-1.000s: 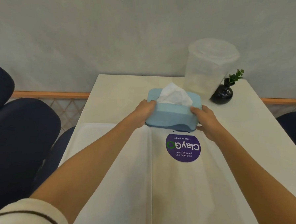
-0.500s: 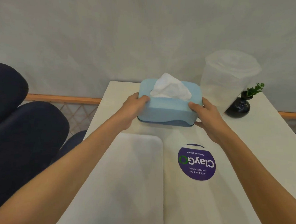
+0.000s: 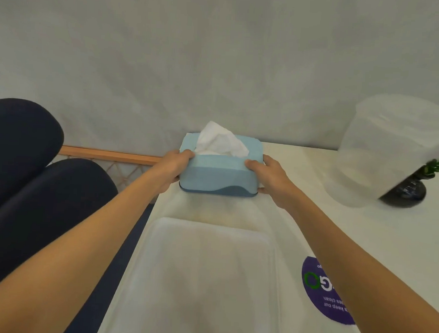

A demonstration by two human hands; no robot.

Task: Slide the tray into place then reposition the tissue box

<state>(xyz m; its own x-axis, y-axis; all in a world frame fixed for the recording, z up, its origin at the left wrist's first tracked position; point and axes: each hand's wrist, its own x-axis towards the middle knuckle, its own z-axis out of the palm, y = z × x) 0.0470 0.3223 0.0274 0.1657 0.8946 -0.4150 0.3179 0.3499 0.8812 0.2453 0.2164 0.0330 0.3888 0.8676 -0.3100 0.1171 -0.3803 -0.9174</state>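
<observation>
A light blue tissue box (image 3: 218,175) with a white tissue sticking up from its top sits at the far left corner of the white table (image 3: 362,237), near the wall. My left hand (image 3: 174,167) grips its left end and my right hand (image 3: 269,175) grips its right end. A white tray (image 3: 202,280) lies flat on the table's left side, just in front of the box and between my forearms.
A clear plastic lidded container (image 3: 389,152) stands at the back right, with a small dark vase holding a green sprig (image 3: 410,187) beside it. A round purple sticker (image 3: 326,291) is on the table right of the tray. Dark blue chairs (image 3: 34,182) sit left of the table.
Both hands have carried the tissue box left and farther back, from the table's middle to its far left corner. The tray now lies fully in front of the box.
</observation>
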